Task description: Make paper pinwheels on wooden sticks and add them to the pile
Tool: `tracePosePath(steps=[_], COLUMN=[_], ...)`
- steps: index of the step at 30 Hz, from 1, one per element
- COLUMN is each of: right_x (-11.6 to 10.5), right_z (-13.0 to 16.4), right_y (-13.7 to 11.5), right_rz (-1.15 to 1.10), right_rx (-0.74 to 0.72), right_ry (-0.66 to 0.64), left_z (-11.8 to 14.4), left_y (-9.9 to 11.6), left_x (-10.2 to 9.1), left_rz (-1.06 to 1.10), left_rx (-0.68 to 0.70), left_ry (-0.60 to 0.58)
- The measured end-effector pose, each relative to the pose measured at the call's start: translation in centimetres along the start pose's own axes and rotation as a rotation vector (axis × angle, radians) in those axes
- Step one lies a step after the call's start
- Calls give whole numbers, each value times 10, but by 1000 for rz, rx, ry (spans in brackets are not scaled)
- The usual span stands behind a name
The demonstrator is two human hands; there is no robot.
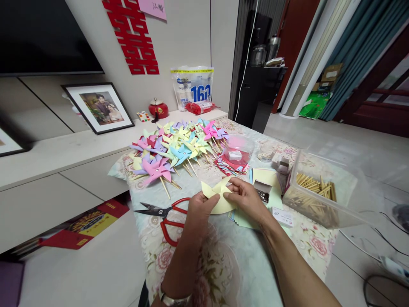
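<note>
A pale yellow paper pinwheel (pixel 220 204), partly folded with its corners bent inward, is held up over the table between both hands. My left hand (pixel 202 209) pinches its left side, thumb pressed near the middle. On the other side my right hand (pixel 244 195) grips the paper with its thumb on the front and fingers behind. Scissors with red handles (pixel 164 215) lie with blades apart just left of my left hand. Close to my right hand sits a small open box of metal fasteners (pixel 262 194), on pale sheets of paper (pixel 271 177).
Finished pinwheels on sticks (pixel 180 153) are heaped at the back left. A clear plastic bin (pixel 306 209) of wooden sticks stands on the right. A small white box (pixel 283 216) lies before it. Behind the pinwheels, a plastic bag (pixel 234 155) rests on coloured paper (pixel 228 166).
</note>
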State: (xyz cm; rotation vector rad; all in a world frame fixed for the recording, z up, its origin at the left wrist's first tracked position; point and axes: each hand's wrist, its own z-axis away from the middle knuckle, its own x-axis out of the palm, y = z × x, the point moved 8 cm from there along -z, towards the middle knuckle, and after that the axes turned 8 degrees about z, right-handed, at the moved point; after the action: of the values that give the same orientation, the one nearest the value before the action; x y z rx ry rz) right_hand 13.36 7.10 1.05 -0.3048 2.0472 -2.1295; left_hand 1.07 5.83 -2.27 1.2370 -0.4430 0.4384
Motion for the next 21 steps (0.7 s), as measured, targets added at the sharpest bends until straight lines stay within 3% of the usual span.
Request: tracePosePath(steps=[6,11,16,21], right_x=[-18,-21,-14,-8], right_z=[-2,-1,6,8], right_y=[7,-5,-28,-28], right_rz=[29,103,278,362], right_rx=[24,-92,-295,-293], right_ry=[163,178,124,29], left_z=[0,0,-2,-4], left_y=[3,5,4,3], left_x=[-3,-5,-15,-18], left_rz=[64,138,185,199], left_rx=[-7,-53,-86,-105], left_ry=[6,0,59,66])
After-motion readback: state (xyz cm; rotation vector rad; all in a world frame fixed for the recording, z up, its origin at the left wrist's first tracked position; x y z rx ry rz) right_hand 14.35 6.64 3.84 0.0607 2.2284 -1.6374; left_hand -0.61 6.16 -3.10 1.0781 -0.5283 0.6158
